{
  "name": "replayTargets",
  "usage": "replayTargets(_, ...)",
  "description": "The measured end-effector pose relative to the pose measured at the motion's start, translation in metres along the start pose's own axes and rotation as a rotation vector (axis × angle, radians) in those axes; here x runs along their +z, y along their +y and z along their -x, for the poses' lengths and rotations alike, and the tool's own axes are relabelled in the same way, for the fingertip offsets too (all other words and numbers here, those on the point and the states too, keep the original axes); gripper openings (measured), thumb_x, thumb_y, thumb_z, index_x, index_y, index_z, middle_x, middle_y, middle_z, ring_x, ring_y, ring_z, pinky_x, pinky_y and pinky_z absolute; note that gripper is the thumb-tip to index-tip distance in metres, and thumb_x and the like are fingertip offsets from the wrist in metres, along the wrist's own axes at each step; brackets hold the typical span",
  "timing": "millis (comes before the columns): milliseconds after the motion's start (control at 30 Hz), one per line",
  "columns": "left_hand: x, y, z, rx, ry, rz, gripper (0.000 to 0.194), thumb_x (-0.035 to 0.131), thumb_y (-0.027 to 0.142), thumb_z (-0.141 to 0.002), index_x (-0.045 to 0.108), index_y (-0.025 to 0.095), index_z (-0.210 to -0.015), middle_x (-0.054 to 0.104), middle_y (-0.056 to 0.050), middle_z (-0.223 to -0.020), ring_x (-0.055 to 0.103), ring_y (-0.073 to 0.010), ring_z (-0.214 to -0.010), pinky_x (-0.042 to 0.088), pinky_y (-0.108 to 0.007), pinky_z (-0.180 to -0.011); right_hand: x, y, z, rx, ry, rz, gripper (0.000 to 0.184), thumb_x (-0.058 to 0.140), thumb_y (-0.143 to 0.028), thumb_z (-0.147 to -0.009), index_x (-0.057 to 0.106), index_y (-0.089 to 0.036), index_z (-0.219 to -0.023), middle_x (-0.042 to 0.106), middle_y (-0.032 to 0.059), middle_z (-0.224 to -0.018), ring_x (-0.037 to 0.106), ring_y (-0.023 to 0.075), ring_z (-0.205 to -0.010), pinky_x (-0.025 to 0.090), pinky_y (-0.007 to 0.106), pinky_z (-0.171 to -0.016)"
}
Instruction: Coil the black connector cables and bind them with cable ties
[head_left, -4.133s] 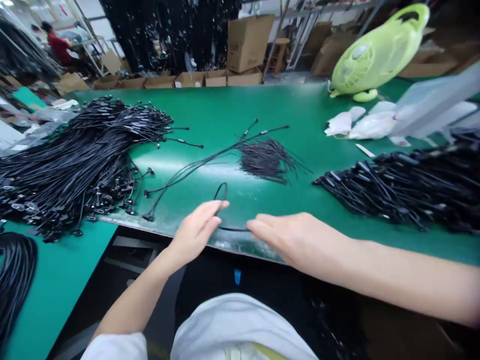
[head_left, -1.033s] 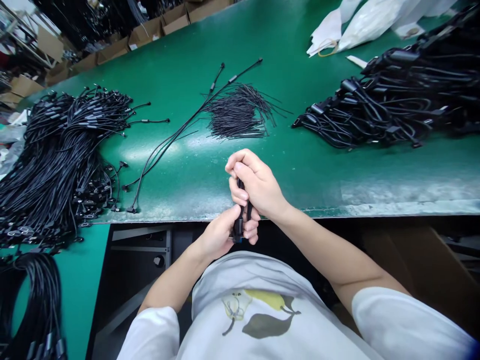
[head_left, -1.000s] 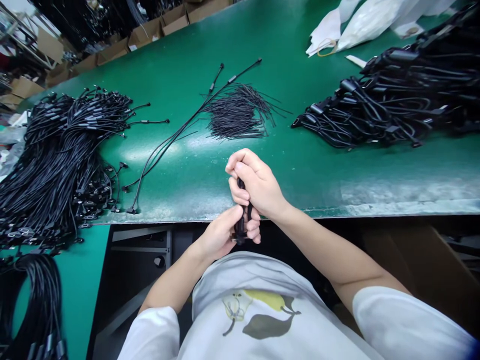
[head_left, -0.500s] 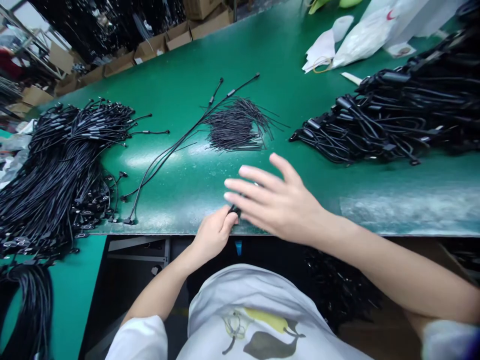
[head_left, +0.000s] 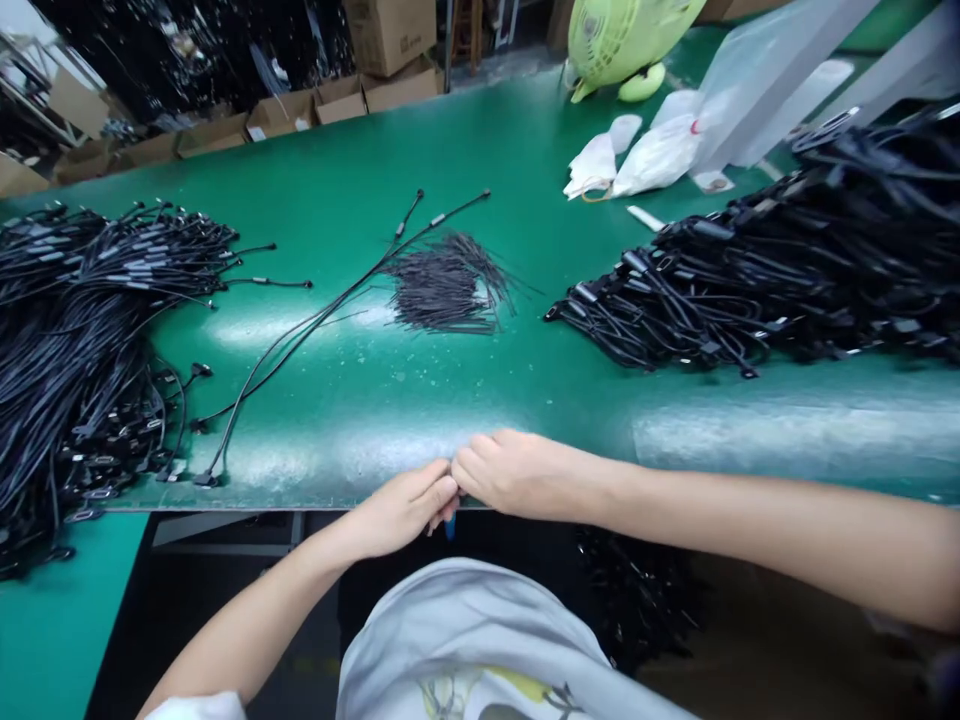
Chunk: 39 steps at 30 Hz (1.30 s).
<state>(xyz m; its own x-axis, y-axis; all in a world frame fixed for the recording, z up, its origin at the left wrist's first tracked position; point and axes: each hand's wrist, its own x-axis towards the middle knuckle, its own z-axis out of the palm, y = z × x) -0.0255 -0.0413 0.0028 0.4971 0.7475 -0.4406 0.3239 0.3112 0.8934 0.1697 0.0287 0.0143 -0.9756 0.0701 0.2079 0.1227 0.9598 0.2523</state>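
Observation:
My left hand (head_left: 403,505) and my right hand (head_left: 511,474) meet fingertip to fingertip at the front edge of the green table (head_left: 420,400). Both have their fingers pinched together; what they hold is hidden between them. A small blue bit (head_left: 450,526) shows just below the fingers, under the table edge. The nearest things on the table are two long black cables (head_left: 300,330) running diagonally and a bunch of thin black ties (head_left: 444,288) beyond them.
A big heap of black cables (head_left: 82,330) fills the left side and another heap (head_left: 780,270) the right. White plastic bags (head_left: 652,150) and a lime-green fan (head_left: 622,35) stand at the back right. Cardboard boxes (head_left: 337,95) line the far edge.
My right hand, spread open over the table half a second ago, has pulled back to the edge and closed against my left hand. The black cable bundle held earlier no longer shows.

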Motion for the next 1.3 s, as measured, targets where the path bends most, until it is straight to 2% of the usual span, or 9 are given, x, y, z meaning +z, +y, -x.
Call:
replayTargets(133,-0.003,0.002,-0.004,0.021,0.147,-0.037,0.033,0.035,0.046,-0.097,0.050,0.018,-0.087,0.044,0.003,-0.069,0.041,-0.0109,-0.060,0.036,-0.025,-0.059,-0.002,0.024,-0.003,0.102,-0.061,-0.235,0.010,0.052,-0.022,-0.093,0.057,-0.016,-0.086,0.058,0.0038,-0.076,0.053,0.0188,-0.070,0.034,0.031,-0.057)
replayTargets(233,-0.005,0.003,-0.004,0.016,0.308,-0.044,0.031,0.035,0.041,-0.097,0.050,0.018,-0.086,0.043,0.004,-0.067,0.039,-0.0103,-0.058,0.033,-0.025,-0.057,0.000,0.038,0.001,0.331,0.003,-0.508,0.033,0.055,-0.036,-0.093,0.054,-0.015,-0.118,0.062,0.0098,-0.102,0.058,0.0224,-0.093,0.046,0.032,-0.072)
replayTargets(367,-0.007,0.004,-0.002,0.015,0.274,0.083,0.033,0.034,0.044,-0.097,0.052,0.016,-0.091,0.043,0.004,-0.068,0.040,-0.0096,-0.058,0.034,-0.024,-0.056,0.006,0.036,0.002,0.480,0.070,-0.700,0.036,0.049,-0.035,-0.096,0.049,-0.015,-0.126,0.059,0.0108,-0.103,0.058,0.0211,-0.092,0.050,0.033,-0.077)
replayTargets(567,-0.004,0.001,0.005,0.031,0.106,0.453,0.036,0.042,0.048,-0.095,0.053,0.015,-0.101,0.040,0.004,-0.072,0.035,-0.0078,-0.057,0.033,-0.021,-0.053,0.009,0.025,-0.007,0.414,-0.053,-0.487,0.045,0.050,-0.053,-0.092,0.056,-0.012,-0.109,0.052,0.0086,-0.094,0.050,0.0157,-0.067,0.043,0.028,-0.058)
replayTargets(700,-0.004,-0.001,0.008,0.005,0.060,0.631,0.036,0.049,0.047,-0.093,0.057,0.014,-0.104,0.038,0.003,-0.073,0.031,-0.0074,-0.058,0.028,-0.018,-0.048,0.003,0.026,-0.008,0.339,-0.083,-0.321,0.041,0.041,-0.051,-0.096,0.058,-0.014,-0.095,0.049,0.0054,-0.085,0.043,0.0134,-0.062,0.033,0.026,-0.054)
replayTargets(867,-0.005,-0.005,0.007,-0.002,0.046,0.654,0.033,0.052,0.047,-0.091,0.056,0.015,-0.093,0.036,0.005,-0.068,0.028,-0.0061,-0.054,0.027,-0.016,-0.046,0.000,0.029,-0.009,0.209,-0.014,-0.205,0.042,0.028,-0.042,-0.102,0.058,-0.015,-0.087,0.046,0.0034,-0.079,0.039,0.0130,-0.059,0.027,0.027,-0.055)
replayTargets(1033,-0.004,-0.004,0.006,-0.019,0.035,0.618,0.033,0.051,0.047,-0.092,0.056,0.015,-0.092,0.037,0.006,-0.063,0.031,-0.0061,-0.049,0.032,-0.018,-0.043,0.006,0.034,-0.006,0.092,0.048,-0.077,0.050,0.028,-0.048,-0.101,0.055,-0.016,-0.074,0.044,0.0019,-0.069,0.036,0.0137,-0.056,0.022,0.031,-0.054)
replayTargets(1167,-0.004,0.003,0.006,-0.031,0.051,0.687,0.035,0.053,0.047,-0.090,0.058,0.013,-0.092,0.034,0.005,-0.065,0.028,-0.0063,-0.053,0.031,-0.017,-0.046,0.012,0.041,0.002,0.070,0.082,-0.038,0.044,0.031,-0.043,-0.102,0.060,-0.016,-0.083,0.053,0.0034,-0.073,0.041,0.0139,-0.062,0.026,0.032,-0.058)
replayTargets(1300,-0.002,0.004,0.004,-0.052,-0.028,0.745,0.036,0.054,0.047,-0.090,0.060,0.012,-0.095,0.036,0.004,-0.069,0.031,-0.0070,-0.056,0.034,-0.019,-0.050,0.016,0.055,0.012,0.050,0.032,-0.091,0.028,0.036,-0.030,-0.102,0.063,-0.020,-0.102,0.063,0.0032,-0.086,0.049,0.0131,-0.069,0.034,0.032,-0.063)
